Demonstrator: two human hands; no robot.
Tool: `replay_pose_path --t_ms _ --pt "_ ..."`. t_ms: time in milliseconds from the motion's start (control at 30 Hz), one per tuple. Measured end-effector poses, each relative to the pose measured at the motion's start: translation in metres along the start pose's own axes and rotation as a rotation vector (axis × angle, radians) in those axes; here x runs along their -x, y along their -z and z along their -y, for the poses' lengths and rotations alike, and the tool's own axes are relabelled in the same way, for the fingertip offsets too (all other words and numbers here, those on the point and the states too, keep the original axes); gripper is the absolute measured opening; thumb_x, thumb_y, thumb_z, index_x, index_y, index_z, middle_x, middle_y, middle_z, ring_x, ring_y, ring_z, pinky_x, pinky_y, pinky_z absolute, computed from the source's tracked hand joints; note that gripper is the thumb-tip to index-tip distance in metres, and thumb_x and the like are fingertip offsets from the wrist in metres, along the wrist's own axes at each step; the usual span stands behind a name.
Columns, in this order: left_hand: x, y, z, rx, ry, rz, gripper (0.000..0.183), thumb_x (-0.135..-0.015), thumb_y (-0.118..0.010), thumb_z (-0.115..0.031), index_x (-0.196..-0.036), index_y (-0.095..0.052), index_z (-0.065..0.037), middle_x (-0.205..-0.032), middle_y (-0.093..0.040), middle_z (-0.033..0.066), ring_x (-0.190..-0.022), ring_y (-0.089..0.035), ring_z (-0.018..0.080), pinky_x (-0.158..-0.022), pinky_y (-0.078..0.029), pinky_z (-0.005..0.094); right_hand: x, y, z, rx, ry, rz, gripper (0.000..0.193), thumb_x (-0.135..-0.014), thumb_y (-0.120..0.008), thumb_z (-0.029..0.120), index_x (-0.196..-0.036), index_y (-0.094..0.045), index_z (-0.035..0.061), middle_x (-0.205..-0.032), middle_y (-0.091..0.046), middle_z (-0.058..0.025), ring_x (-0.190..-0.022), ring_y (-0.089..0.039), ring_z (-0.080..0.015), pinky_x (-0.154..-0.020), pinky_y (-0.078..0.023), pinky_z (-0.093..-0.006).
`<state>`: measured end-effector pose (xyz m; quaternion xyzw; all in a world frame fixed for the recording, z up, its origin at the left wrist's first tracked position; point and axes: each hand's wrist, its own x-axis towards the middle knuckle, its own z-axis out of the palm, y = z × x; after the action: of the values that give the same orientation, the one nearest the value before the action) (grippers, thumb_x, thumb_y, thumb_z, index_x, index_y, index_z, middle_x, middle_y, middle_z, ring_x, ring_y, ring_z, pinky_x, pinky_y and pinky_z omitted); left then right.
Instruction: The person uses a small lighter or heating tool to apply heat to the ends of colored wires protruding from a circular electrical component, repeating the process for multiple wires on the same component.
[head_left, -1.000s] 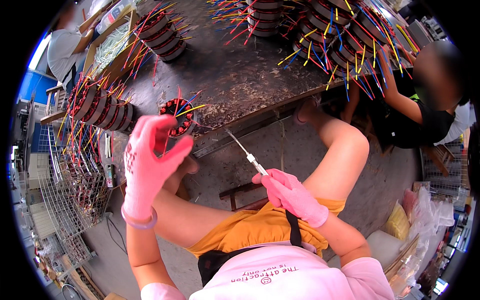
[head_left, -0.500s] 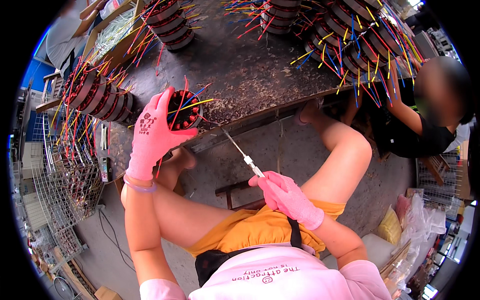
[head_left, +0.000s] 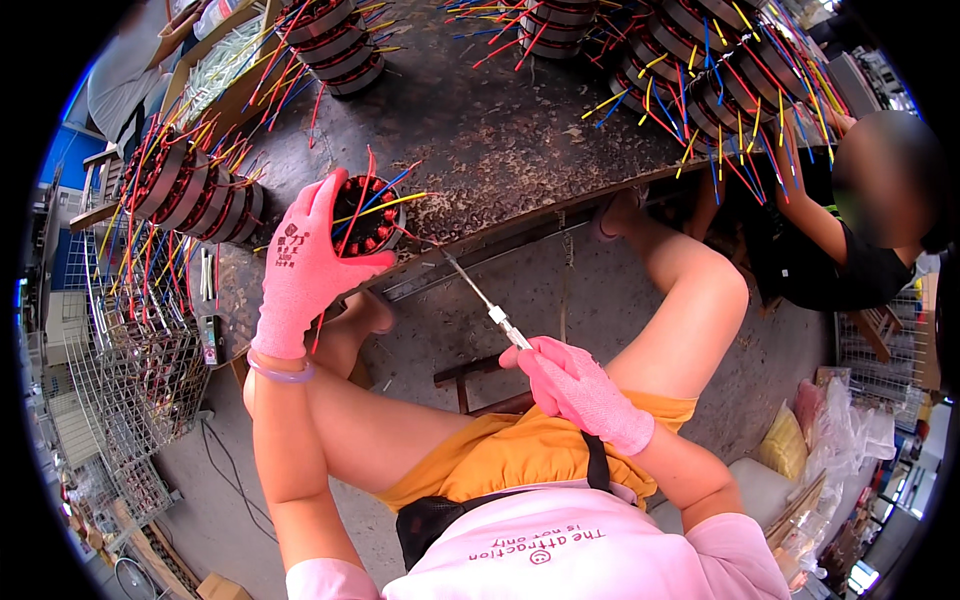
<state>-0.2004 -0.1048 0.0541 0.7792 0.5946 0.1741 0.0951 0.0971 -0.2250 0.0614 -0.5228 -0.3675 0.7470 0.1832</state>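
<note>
On the near edge of the dark table rests a motor stator [head_left: 378,236], a ring with copper-red windings and red, blue and yellow leads sticking out. My left hand [head_left: 305,262], in a pink glove, is wrapped round its left and near side, thumb stretched along the front. In my right hand [head_left: 580,388], also gloved, is a slim metal hook tool [head_left: 497,313] with a white collar. Its thin shaft points up and left, and the tip meets a thin reddish wire [head_left: 417,238] coming off the stator's right side. How the tip holds the wire is too small to tell.
Stacks of wound stators stand at the left [head_left: 190,195], far left [head_left: 335,50] and far right [head_left: 740,85] of the table [head_left: 480,150]. Another person [head_left: 820,225] sits at the right. Wire racks [head_left: 130,370] stand at the left; plastic bags [head_left: 835,440] lie at the lower right.
The right hand and hook tool have shifted very slightly, and the view has moved a little. Both hands keep their hold.
</note>
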Motion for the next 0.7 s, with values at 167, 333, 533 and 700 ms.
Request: replay_pose_path --t_ms 167,333,533,700 --pt "-0.001 -0.002 0.000 0.005 -0.004 -0.002 0.097 -0.059 -0.090 -0.032 -0.141 -0.047 -0.001 -0.132 -0.057 0.0155 -0.119 -0.057 0.0351 -0.100 -0.048 0.0408 0.003 0.000 0.001 0.000 -0.008 -0.011 0.030 -0.104 -0.048 0.027 -0.113 -0.062 0.0022 -0.062 -0.046 0.0019 -0.051 -0.042 -0.0053 -0.048 -0.033 -0.0229" --pt "0.000 0.001 -0.004 0.025 0.020 0.000 0.097 -0.060 -0.089 -0.031 -0.142 -0.046 -0.002 -0.132 -0.057 0.0167 -0.119 -0.057 0.0355 -0.100 -0.048 0.0411 0.001 -0.001 -0.004 -0.003 0.024 -0.017 0.030 -0.104 -0.047 0.027 -0.111 -0.062 0.0018 -0.062 -0.046 0.0014 -0.052 -0.043 -0.0061 -0.050 -0.035 -0.0241" --pt "0.000 -0.001 -0.003 0.013 0.022 0.006 0.097 -0.060 -0.089 -0.030 -0.142 -0.046 -0.003 -0.132 -0.056 0.0173 -0.120 -0.057 0.0355 -0.100 -0.048 0.0417 -0.001 -0.001 -0.008 -0.027 0.056 -0.038 0.029 -0.103 -0.050 0.026 -0.110 -0.064 0.0024 -0.059 -0.045 0.0024 -0.051 -0.040 -0.0055 -0.050 -0.032 -0.0237" --pt "0.000 -0.002 -0.002 0.013 0.007 0.002 0.096 -0.060 -0.089 -0.030 -0.142 -0.046 -0.003 -0.132 -0.056 0.0169 -0.120 -0.057 0.0353 -0.101 -0.048 0.0420 -0.001 -0.001 -0.008 -0.045 0.040 -0.036 0.029 -0.103 -0.051 0.027 -0.110 -0.064 0.0020 -0.060 -0.047 0.0018 -0.052 -0.041 -0.0060 -0.051 -0.032 -0.0238"
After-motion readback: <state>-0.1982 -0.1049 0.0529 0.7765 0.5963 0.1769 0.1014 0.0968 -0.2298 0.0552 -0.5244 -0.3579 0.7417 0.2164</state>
